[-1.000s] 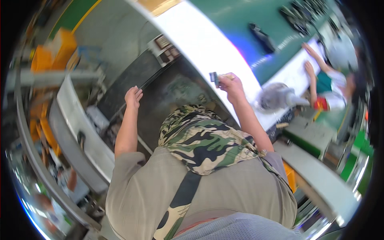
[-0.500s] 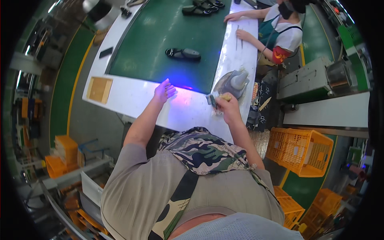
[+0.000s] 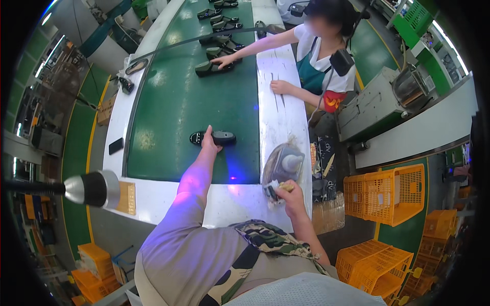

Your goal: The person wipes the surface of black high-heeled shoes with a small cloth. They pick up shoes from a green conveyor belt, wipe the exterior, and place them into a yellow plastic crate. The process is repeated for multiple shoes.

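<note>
Left hand: the person's left hand reaches out over the green surface and lies across a shoe, thumb toward its far side and fingers toward its near side; whether it is clamped on the shoe, I cannot tell.
Shoe under it: the black shoe lies crosswise on the near part of the green surface, well apart from the other shoes.
Right hand: the person's right hand is clamped on the yellowish handle of a small brush-like tool, its dark head pointing left.
Beside the tool: a grey bottle with a cone-shaped nozzle stands just on the far side of it, in a plastic-covered holder at the near right corner.
Far shoes: a row of dark shoes runs along the far part of the green surface.
Co-worker: a person with a red armband stands on the right, one hand on the nearest shoe of that row, the other on the white border by thin dark rods.
Left border: a black phone lies there.
Right floor: orange crates stand near the worktable.
Light: a violet glow falls on the left forearm.
</note>
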A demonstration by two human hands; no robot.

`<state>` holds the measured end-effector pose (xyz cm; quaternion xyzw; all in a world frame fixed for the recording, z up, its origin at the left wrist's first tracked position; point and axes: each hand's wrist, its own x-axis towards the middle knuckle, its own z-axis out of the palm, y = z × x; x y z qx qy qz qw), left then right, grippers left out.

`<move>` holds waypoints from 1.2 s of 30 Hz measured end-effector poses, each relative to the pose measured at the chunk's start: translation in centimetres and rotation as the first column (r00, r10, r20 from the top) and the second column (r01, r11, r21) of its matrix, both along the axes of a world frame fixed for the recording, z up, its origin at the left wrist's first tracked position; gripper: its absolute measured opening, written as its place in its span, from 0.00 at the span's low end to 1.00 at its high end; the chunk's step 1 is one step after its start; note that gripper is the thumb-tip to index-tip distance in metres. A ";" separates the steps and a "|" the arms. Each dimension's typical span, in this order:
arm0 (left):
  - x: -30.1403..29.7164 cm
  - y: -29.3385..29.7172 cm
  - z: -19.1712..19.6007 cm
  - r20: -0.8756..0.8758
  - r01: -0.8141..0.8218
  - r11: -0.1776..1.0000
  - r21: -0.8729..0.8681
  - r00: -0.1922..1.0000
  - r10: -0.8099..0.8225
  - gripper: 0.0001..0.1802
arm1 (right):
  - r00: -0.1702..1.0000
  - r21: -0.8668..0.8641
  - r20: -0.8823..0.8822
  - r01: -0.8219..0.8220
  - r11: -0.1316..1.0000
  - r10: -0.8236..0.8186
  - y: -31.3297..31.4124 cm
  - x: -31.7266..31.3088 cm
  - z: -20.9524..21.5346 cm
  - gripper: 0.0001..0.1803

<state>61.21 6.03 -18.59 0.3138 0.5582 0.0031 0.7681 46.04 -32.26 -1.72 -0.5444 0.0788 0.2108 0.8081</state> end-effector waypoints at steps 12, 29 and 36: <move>-6.5 2.5 2.8 0.550 0.013 0.977 -0.215 0.828 0.110 0.21 | 0.993 -0.037 0.052 -0.104 0.994 0.106 2.8 0.7 2.2 0.10; -29.7 -3.3 22.1 0.252 -0.261 0.117 0.958 0.577 -0.777 0.34 | 0.831 -0.056 0.380 -0.417 0.907 0.406 12.7 3.6 6.2 0.12; -34.8 -5.6 25.0 -0.062 -0.252 -0.268 0.930 0.610 -0.790 0.22 | 0.653 -0.186 0.495 -0.565 0.804 0.574 17.3 0.7 5.4 0.13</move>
